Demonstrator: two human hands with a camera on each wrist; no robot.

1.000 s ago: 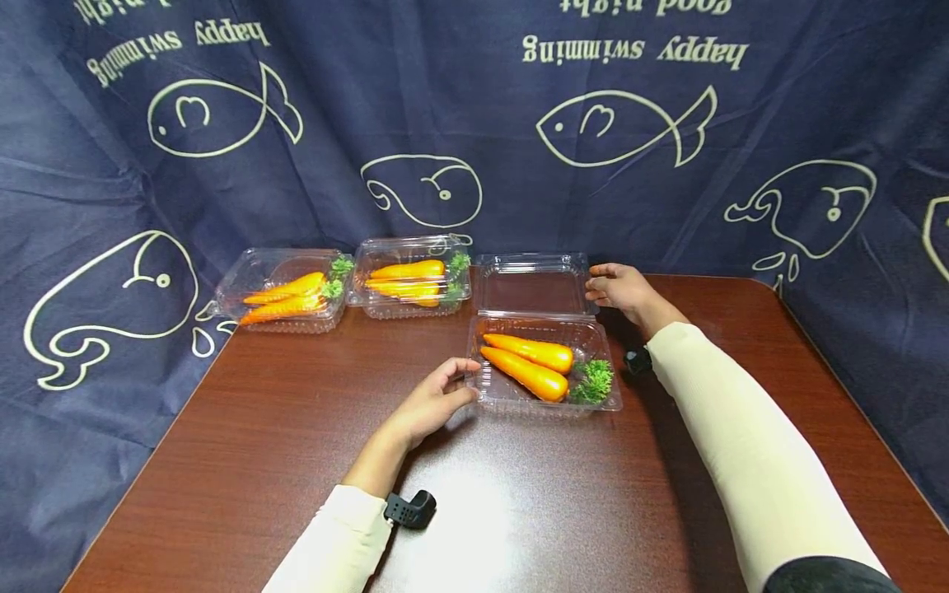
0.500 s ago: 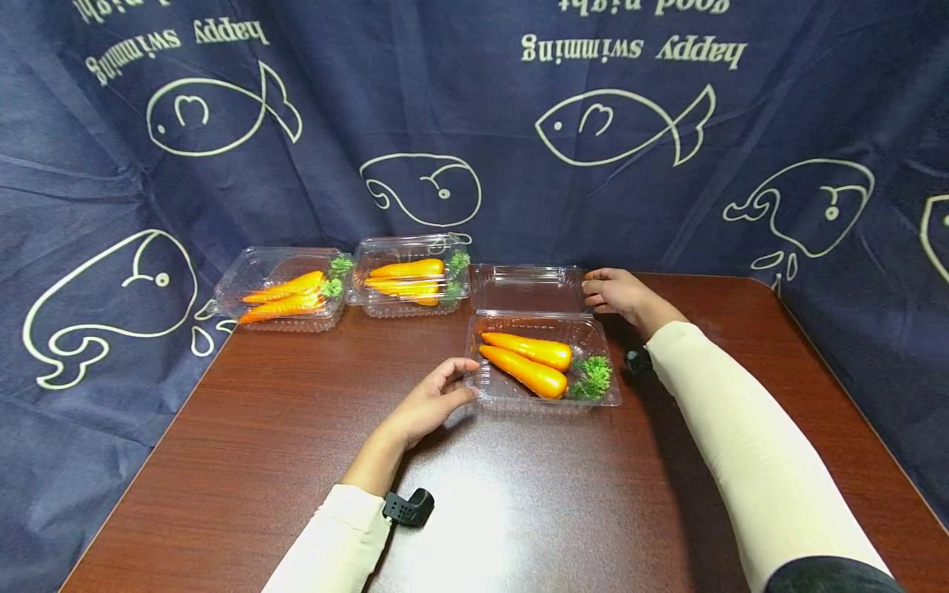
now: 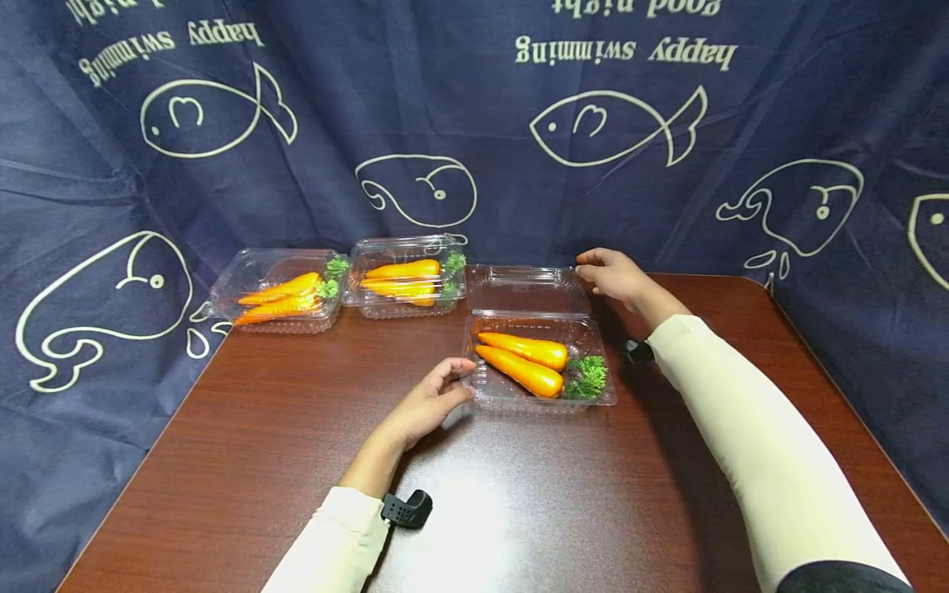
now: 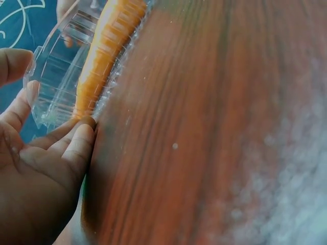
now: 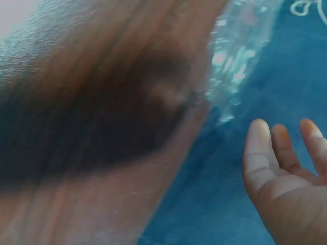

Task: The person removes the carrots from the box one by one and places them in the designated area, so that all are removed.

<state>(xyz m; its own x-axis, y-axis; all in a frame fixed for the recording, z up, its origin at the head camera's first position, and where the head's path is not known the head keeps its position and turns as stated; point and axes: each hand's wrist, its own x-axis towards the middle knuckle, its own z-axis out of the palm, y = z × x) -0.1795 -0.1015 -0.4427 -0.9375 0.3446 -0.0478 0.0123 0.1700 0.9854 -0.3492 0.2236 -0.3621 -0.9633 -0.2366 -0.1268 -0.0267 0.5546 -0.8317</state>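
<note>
A clear plastic clamshell box [image 3: 539, 405] lies on the table with its lid [image 3: 530, 292] folded back behind it. Inside are two orange carrots [image 3: 521, 371] and a green leafy sprig [image 3: 589, 377]. My left hand [image 3: 426, 408] holds the box's left side by the rim; in the left wrist view its fingers [image 4: 76, 145] bend around the corner, close to one carrot [image 4: 104, 48]. Near the lid's far right corner is my right hand [image 3: 619, 278], fingers extended. The right wrist view shows a gap between that hand and the lid [image 5: 237, 51].
Two closed clear boxes [image 3: 296, 321] [image 3: 400, 309] holding carrots and green sprigs stand at the back left. Behind the brown table [image 3: 311, 428] hangs a dark blue curtain [image 3: 489, 99] with white fish drawings.
The lid has tipped further back and down. My right hand has come off its right edge, up and slightly left. The left hand has stayed at the box.
</note>
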